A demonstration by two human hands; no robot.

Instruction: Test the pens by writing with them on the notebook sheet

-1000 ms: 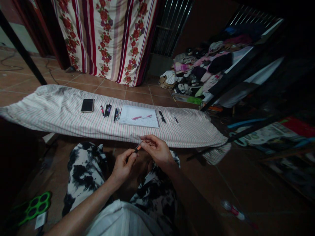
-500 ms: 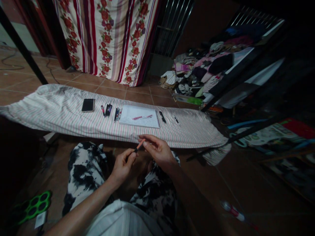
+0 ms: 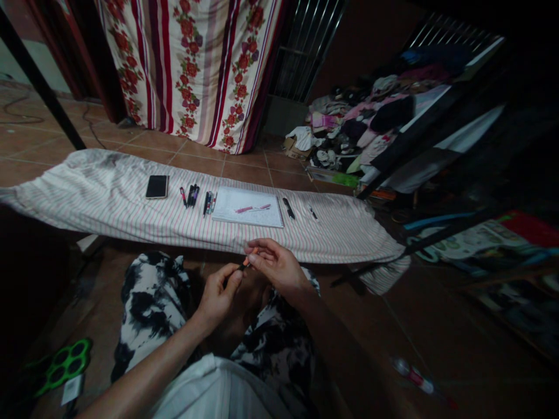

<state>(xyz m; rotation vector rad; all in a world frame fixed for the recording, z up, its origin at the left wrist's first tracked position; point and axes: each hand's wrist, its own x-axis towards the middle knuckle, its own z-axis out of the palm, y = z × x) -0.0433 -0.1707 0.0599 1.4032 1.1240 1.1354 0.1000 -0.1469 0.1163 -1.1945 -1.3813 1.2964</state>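
Above my lap, my left hand (image 3: 222, 291) is closed on the dark end of a slim orange-and-black pen (image 3: 245, 263). My right hand (image 3: 277, 267) pinches the pen's orange end between thumb and fingers, which partly hide it. Just beyond my hands, a spiral notebook (image 3: 227, 214) lies open on a striped cloth (image 3: 131, 224), with pink pen pieces (image 3: 253, 208) on its page. Left of it are several pens (image 3: 207, 203) and another small group of pens (image 3: 191, 196). To its right lie a black pen (image 3: 289, 208) and some small pen parts (image 3: 312, 213).
A phone (image 3: 156, 187) lies on the cloth's left part. A floral curtain (image 3: 187, 70) hangs behind, beside a heap of clothes (image 3: 349, 125). On the floor are a green object with round holes (image 3: 65, 364) and a plastic bottle (image 3: 413, 374).
My right fingers have slid down along the pen toward my left hand, covering more of its orange part. Both hands otherwise keep their place.
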